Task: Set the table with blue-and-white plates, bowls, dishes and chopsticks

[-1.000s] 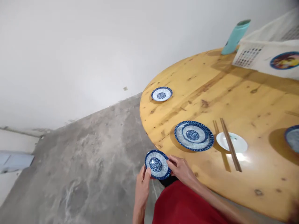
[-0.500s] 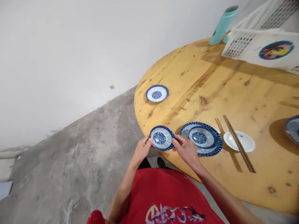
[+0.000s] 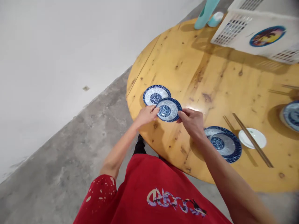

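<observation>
A small blue-and-white bowl (image 3: 168,109) is held level between my two hands, above the table. My left hand (image 3: 147,114) pinches its left rim, and my right hand (image 3: 192,119) grips the right rim. Just behind it, partly covered by it, a larger blue-and-white plate (image 3: 154,90) lies on the table. Right of my right forearm rests another patterned plate (image 3: 234,146) with a smaller bowl or dish (image 3: 217,141) on it, partly hidden by the arm.
Chopsticks (image 3: 253,141) lie across a small white dish (image 3: 259,137) on the round wooden table (image 3: 182,71). A patterned bowl (image 3: 291,115) stands at the right edge. At the back are a white basket (image 3: 240,34), a turquoise bottle (image 3: 206,14) and its cup-like lid (image 3: 215,19).
Both hands have carried the small bowl from the table's front edge forward to the lone plate, so that it now overlaps that plate in view. The camera view has shifted as well.
</observation>
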Available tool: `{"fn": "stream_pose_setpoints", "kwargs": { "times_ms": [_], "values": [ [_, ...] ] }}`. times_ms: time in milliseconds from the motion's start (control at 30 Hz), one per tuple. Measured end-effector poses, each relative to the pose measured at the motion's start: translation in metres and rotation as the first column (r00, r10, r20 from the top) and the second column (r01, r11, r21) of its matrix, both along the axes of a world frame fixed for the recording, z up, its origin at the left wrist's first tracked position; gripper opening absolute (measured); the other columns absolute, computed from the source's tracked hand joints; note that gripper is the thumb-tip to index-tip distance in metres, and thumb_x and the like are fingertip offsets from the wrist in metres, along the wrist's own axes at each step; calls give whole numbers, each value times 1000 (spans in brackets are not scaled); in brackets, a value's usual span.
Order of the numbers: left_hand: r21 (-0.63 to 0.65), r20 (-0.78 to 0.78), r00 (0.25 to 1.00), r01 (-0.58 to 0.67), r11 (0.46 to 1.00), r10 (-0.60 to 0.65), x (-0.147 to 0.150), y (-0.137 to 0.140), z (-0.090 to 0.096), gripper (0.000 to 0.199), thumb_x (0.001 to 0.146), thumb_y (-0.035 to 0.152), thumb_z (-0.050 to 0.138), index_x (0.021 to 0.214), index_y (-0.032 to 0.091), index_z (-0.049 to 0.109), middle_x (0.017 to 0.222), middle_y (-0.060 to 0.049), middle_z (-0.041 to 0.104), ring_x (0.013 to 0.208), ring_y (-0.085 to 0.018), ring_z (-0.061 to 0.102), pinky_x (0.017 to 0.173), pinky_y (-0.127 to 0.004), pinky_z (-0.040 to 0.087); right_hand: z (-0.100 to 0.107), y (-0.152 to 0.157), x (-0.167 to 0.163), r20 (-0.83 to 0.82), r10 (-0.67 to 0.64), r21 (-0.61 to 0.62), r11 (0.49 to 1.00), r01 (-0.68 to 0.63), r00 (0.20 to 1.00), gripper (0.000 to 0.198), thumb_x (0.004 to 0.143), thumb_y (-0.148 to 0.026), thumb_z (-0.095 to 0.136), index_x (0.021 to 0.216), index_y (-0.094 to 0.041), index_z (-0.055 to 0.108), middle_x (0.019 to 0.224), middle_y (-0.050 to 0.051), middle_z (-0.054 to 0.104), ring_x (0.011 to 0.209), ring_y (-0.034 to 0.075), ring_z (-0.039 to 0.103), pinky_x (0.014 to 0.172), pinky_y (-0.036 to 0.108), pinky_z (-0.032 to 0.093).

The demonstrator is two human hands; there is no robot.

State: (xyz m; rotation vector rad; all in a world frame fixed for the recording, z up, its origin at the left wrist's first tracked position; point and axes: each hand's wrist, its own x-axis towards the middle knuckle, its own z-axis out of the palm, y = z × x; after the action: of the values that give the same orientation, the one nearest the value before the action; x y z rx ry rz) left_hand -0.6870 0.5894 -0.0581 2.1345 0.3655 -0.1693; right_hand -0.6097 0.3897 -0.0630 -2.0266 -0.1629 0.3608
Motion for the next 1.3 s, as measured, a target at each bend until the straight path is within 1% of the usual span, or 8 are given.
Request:
{"fn": "stream_pose_setpoints", "kwargs": {
  "times_ms": [100,200,300,400,633,833,1167,1300],
  "values": [
    [101,-30,997,74,992,-71,43,39,-8,32,97,30,44,68,20,54,63,0,69,70,-17,68,74,-24,50,-19,37,27,24,-51,27,998,50,998,15,70,-26,57,62,-18,67,54,1,63,50,19,64,49,27,53],
    [173,-82,987,147,974,-135,82,65,-23,27,91,21,46,68,20,59,63,-2,70,76,-21,71,78,-27,52,-42,65,51,-13,-121,12,993,121,993,13,68,-20,56,63,-17,67,52,1,62,49,20,64,47,29,54],
    [240,-128,977,198,950,-171,110,78,-39,23,86,16,50,69,19,64,63,-5,71,84,-25,72,84,-30,53,-60,82,69,-44,-197,-46,980,195,979,13,67,-15,54,62,-17,66,49,1,59,47,22,64,45,30,55],
    [272,-147,967,240,932,-207,125,82,-50,22,84,14,51,71,17,69,66,-8,72,90,-27,72,89,-32,53,-71,90,77,-62,-239,-91,968,233,969,14,66,-12,53,61,-18,65,47,1,57,47,22,64,46,32,56],
    [273,-154,961,266,925,-231,135,86,-58,24,85,12,51,92,12,74,76,-13,76,96,-29,72,90,-35,52,-83,91,79,-80,-240,-128,965,229,968,14,68,-12,53,62,-18,64,49,3,58,49,23,64,52,36,59],
    [279,-136,967,247,928,-216,138,92,-64,20,85,11,55,93,12,73,81,-15,77,103,-30,71,91,-35,50,-87,94,77,-69,-216,-125,970,206,974,11,68,-14,55,63,-19,64,48,2,59,48,22,63,51,34,59],
    [196,-126,969,233,952,-211,139,93,-70,16,84,8,56,89,10,72,77,-16,75,102,-31,71,97,-39,51,-83,94,71,-43,-204,-169,966,194,978,13,69,-13,54,60,-19,62,49,3,60,48,24,65,49,36,58],
    [169,-125,973,212,962,-193,139,92,-72,16,85,11,58,92,12,72,78,-15,76,104,-32,71,100,-41,51,-82,95,70,-56,-214,-167,965,203,975,14,68,-12,54,59,-20,60,49,3,59,49,24,66,50,36,58]
  ]
}}
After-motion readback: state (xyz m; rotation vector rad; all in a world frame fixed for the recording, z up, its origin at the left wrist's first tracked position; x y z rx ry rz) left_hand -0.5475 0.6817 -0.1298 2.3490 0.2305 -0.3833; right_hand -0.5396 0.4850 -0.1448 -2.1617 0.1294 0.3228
